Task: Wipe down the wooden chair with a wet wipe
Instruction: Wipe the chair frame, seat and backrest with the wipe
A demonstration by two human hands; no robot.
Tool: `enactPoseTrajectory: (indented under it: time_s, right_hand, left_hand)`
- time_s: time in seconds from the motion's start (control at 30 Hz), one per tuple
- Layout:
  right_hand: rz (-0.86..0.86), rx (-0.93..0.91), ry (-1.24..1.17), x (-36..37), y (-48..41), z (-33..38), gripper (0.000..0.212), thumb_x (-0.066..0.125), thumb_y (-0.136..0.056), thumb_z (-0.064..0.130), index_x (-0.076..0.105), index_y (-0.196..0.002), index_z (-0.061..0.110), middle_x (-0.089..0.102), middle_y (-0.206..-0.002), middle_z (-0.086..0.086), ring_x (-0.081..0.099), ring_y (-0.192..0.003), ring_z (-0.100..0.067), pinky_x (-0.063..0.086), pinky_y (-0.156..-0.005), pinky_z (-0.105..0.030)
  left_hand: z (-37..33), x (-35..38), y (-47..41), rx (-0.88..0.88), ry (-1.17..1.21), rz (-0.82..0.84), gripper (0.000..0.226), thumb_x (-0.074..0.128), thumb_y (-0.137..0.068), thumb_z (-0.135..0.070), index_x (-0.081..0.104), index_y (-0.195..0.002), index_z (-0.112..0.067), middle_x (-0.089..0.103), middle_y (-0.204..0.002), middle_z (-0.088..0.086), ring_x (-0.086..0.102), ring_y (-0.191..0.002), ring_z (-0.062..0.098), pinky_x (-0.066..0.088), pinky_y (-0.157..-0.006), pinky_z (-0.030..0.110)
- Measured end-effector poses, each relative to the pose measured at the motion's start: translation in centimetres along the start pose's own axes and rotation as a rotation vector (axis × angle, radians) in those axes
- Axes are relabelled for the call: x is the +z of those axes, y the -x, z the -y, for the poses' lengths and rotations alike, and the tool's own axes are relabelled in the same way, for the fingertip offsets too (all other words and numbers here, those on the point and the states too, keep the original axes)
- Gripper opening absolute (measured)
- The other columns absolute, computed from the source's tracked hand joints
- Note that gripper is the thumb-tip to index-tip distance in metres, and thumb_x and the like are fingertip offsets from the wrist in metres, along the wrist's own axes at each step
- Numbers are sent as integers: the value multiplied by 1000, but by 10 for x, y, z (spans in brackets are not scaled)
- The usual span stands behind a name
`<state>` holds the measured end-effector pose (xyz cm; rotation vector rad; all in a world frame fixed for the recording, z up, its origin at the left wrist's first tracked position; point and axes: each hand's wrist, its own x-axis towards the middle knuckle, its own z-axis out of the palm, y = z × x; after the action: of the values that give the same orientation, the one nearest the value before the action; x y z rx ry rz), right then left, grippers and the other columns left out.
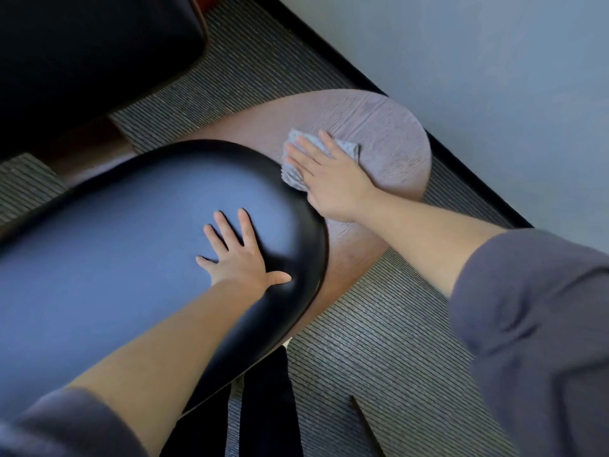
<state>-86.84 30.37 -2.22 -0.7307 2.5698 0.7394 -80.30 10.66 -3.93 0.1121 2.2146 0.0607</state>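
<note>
While the left hand (239, 258) lies flat on the black seat cushion (131, 232), with its fingers straight and spread apart, the right hand (329, 183) presses a wet wipe (294, 175) on the wooden chair (389, 136). The right fingers are also straight and lie on top of the wipe; they do not curl around it. The wipe is grey and crumpled, and it shows at the fingertips and beside the palm, on the side of the cushion. It rests on the brown wooden panel with a rounded end, just beside the edge of the cushion. Both forearms are bare, and a grey sleeve (534, 308) is pushed up on the right arm. The chair stands on a striped carpet (379, 357), near a black baseboard (478, 183) and a pale wall (494, 77). Another dark seat (82, 61) is at the upper left.
</note>
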Motion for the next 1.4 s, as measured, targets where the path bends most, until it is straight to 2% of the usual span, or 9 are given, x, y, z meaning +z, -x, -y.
enactPoseTrajectory:
  time_s: [0.07,0.17,0.3,0.47,0.73,0.97,1.1,1.2,1.4]
  right_hand:
    - [32,-53,59,1,13,-20,69,8,-92,37,13,-154,8,11,-163,-9,8,-150,-28,0,-119,-53]
    - [29,84,66,-1,12,-57,73,7,-88,37,25,-152,6,23,-160,-11,17,-149,-28,0,-118,-53]
    - [19,175,-35,-16,-27,-66,68,15,-94,37,14,-154,5,9,-163,-12,6,-150,-30,-4,-118,-54]
    - [32,-3,-108,-17,-86,-29,65,24,-100,39,8,-155,9,2,-164,-7,-2,-151,-26,-2,-120,-53]
    - [49,-199,-302,-24,-120,-13,58,30,-98,31,31,-150,4,15,-163,0,6,-151,-16,-1,-122,-45]
    - [60,-147,-77,-15,-47,-62,82,0,-84,43,28,-150,3,18,-162,-7,12,-150,-24,4,-120,-53]
    - [57,-26,-34,-13,-1,-89,77,2,-87,43,22,-152,5,18,-162,-9,12,-150,-28,3,-120,-54]
    - [33,26,-38,-8,35,-93,74,12,-88,42,29,-149,3,23,-160,-13,15,-149,-31,6,-120,-56]
    - [-64,-65,8,15,104,-67,70,22,-89,39,30,-148,3,29,-157,-15,22,-147,-34,5,-119,-57]
  left_hand:
    - [-3,-1,-1,2,-11,3,144,64,-62,-80,-36,-143,-15,-32,-154,20,-16,-146,41,21,-110,64]
    - [-3,-3,-3,-6,-11,11,143,62,-63,-80,-38,-142,-14,-32,-153,22,-16,-145,43,21,-111,64]
    - [-2,-6,-3,-19,-28,51,142,58,-65,-82,-40,-140,-12,-33,-152,25,-18,-144,45,17,-112,63]
    - [-7,-14,-15,-100,-63,228,143,60,-65,-82,-51,-122,-12,-46,-143,26,-28,-140,48,-4,-113,64]
    - [-9,-17,-16,-92,21,322,142,64,-67,-77,-58,-105,-16,-54,-136,24,-38,-133,48,-7,-111,66]
    - [-12,-23,-8,-79,10,308,140,65,-68,-75,-54,-116,-17,-52,-138,24,-36,-135,48,-5,-112,66]
    - [-8,-25,-1,-64,-12,261,142,64,-66,-78,-50,-128,-18,-48,-143,21,-32,-139,45,-3,-113,66]
    - [0,-23,5,-5,-38,195,142,59,-63,-84,-45,-136,-20,-43,-148,20,-27,-142,42,-3,-112,66]
    - [30,-20,9,160,-156,-52,114,44,-79,-79,-23,-150,-22,-14,-160,15,1,-148,34,8,-114,63]
